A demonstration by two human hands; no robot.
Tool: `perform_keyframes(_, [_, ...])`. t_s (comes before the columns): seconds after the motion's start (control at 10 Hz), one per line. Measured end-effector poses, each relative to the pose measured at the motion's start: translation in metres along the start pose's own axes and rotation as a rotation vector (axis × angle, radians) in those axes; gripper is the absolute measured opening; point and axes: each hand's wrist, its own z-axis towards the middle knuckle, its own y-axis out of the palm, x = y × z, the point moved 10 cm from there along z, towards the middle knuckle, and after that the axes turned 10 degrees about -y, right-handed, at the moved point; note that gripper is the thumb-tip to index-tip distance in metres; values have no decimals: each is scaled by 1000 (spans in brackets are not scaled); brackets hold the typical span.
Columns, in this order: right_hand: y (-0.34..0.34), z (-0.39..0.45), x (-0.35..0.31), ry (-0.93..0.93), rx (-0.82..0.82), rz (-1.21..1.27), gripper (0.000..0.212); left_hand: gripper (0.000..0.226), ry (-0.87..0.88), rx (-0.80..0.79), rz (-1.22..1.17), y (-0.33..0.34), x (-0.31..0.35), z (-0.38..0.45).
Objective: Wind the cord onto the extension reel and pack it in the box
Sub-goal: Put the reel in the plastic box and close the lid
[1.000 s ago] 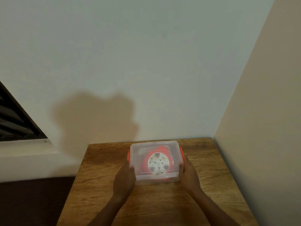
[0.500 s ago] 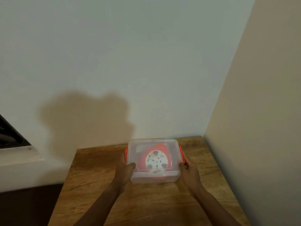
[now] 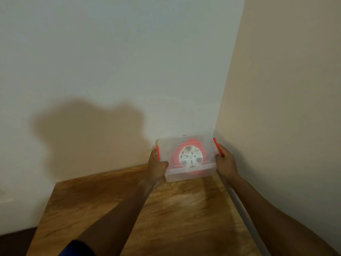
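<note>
Gripping the clear box point(image 3: 186, 172) by its short ends, left hand point(image 3: 156, 163) and right hand point(image 3: 225, 161) hold it long-axis sideways, lidded, reel point(image 3: 191, 156) face up.

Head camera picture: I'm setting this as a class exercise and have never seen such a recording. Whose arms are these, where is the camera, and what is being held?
There is no machine here. A person wears one wide-angle camera on the head, looking forward and down, so the two bare arms reaching in from the bottom are that person's own. The left hand and right hand grip the two short sides of a clear plastic box with orange side clips. Through its lid shows a round orange extension reel with a white socket face. The box is held near the far right corner of a brown wooden table, where two pale walls meet. Whether it touches the table cannot be told.
</note>
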Motion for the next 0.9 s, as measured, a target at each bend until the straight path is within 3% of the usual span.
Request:
perform_keyframes(0.3, [6,20,58,70,-52,-120,54,85,-75,49,132,24,-35,25])
perform_keyframes(0.6, [7,16,68,57,-78,-166,42,84,-43,9,129,28,-45,34])
perform_keyframes(0.7, [5,14,62,48,-99,-294,42,73,-51,68,181,18,-38,25])
perform_keyframes(0.8, [12,16,50,-34,-136,-494,56,75,17,212,365,-14,-19,22])
perform_keyframes(0.9, [25,17,18,-169,-157,-693,67,74,173,320,532,-51,21,4])
